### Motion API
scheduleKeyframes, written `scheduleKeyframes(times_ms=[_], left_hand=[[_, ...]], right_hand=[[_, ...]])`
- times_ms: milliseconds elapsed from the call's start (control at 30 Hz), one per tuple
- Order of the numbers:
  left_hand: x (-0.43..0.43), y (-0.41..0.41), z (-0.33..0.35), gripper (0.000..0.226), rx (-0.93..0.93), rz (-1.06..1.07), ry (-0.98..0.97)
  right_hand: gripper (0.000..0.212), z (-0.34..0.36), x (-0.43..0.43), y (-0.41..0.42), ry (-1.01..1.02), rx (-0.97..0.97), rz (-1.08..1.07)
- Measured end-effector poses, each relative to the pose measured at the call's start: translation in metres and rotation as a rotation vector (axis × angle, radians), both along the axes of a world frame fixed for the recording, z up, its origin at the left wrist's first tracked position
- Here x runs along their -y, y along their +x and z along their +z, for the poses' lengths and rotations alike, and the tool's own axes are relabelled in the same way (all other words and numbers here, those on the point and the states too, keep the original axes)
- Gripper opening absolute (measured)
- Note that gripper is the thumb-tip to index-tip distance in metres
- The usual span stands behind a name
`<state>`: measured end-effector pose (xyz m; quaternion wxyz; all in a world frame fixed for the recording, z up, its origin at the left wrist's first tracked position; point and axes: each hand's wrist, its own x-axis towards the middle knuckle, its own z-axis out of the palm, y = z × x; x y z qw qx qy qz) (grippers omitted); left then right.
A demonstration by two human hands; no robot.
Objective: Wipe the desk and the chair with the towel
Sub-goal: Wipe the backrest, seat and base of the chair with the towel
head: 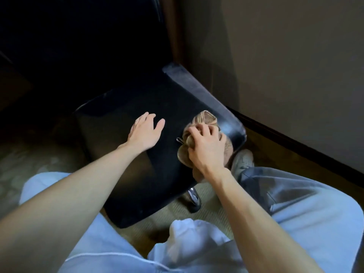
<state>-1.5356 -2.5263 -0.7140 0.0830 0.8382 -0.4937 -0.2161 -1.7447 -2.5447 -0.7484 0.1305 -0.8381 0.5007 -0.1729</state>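
Chair (122, 164): black seat viewed from above, set close to the wall (295, 66) on the right. The corner position appears to explain why it is approached from the front edge, with the person's legs to either side.

Dark mass at upper left: too dim to be identified; the desk cannot be confirmed in view.

Towel (206, 118): brown, bunched into a wad and laid on the right part of the seat, close to its right edge. Bunching is judged to give a firm pad for rubbing.

Left hand (143, 133): fingers straight and spread, nothing held, palm laid flat on the middle of the seat. Probably placed there so the chair is steadied against the wiping stroke.

Right hand (206, 148): fingers curled down over the towel wad, which is gripped and pressed onto the seat.

Step judged in hand: chair seat being wiped, right side.

Chrome leg (194, 198) noted below the seat's front edge; a grey shoe (243, 159) beside the right edge.
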Motion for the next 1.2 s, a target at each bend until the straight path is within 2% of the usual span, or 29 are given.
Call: scheduleKeyframes(times_ms=[67, 200, 333, 367, 433, 533, 600, 667, 767, 833, 867, 933, 1033, 1133, 1200], left_hand=[[-0.011, 0.019, 0.005, 0.064, -0.003, 0.034, -0.007], [-0.030, 0.055, 0.000, 0.063, -0.003, 0.121, -0.007], [-0.055, 0.067, -0.018, 0.067, 0.037, 0.260, 0.031], [-0.063, 0.067, -0.024, 0.068, 0.056, 0.267, 0.043], [-0.078, 0.069, -0.031, 0.071, 0.089, 0.268, 0.046], [-0.094, 0.075, -0.031, 0.079, 0.085, 0.317, 0.026], [-0.101, 0.083, -0.026, 0.088, 0.053, 0.357, 0.016], [-0.109, 0.091, -0.024, 0.100, 0.034, 0.371, 0.028], [-0.127, 0.102, -0.030, 0.119, 0.005, 0.374, 0.094], [-0.143, 0.110, -0.038, 0.125, -0.021, 0.413, 0.110], [-0.150, 0.114, -0.042, 0.127, -0.043, 0.446, 0.111], [-0.160, 0.121, -0.049, 0.132, -0.105, 0.526, 0.111], [-0.161, 0.129, -0.053, 0.136, -0.137, 0.568, 0.092], [-0.155, 0.142, -0.049, 0.132, -0.107, 0.519, 0.069], [-0.152, 0.149, -0.046, 0.131, -0.098, 0.507, 0.049]], right_hand=[[0.053, 0.004, -0.016, 0.019, 0.040, -0.056, -0.007], [0.066, -0.005, -0.099, 0.033, 0.105, -0.078, 0.200], [0.058, 0.000, -0.133, 0.042, 0.421, 0.242, 0.495], [0.058, 0.005, -0.126, 0.042, 0.415, 0.316, 0.511], [0.058, 0.014, -0.107, 0.038, 0.262, 0.353, 0.396], [0.054, 0.012, -0.095, 0.037, 0.076, 0.100, 0.064], [0.052, 0.009, -0.119, 0.053, 0.110, -0.001, 0.012], [0.054, 0.009, -0.154, 0.079, 0.272, 0.059, 0.011], [0.054, 0.016, -0.188, 0.113, 0.560, 0.308, 0.040], [0.054, 0.025, -0.181, 0.115, 0.559, 0.448, 0.095], [0.054, 0.028, -0.170, 0.109, 0.488, 0.455, 0.110], [0.055, 0.036, -0.141, 0.088, 0.274, 0.344, 0.129], [0.054, 0.046, -0.102, 0.041, 0.010, 0.059, 0.217], [0.055, 0.036, -0.087, -0.009, -0.117, -0.268, 0.481], [0.055, 0.025, -0.090, -0.039, -0.183, -0.409, 0.655]])
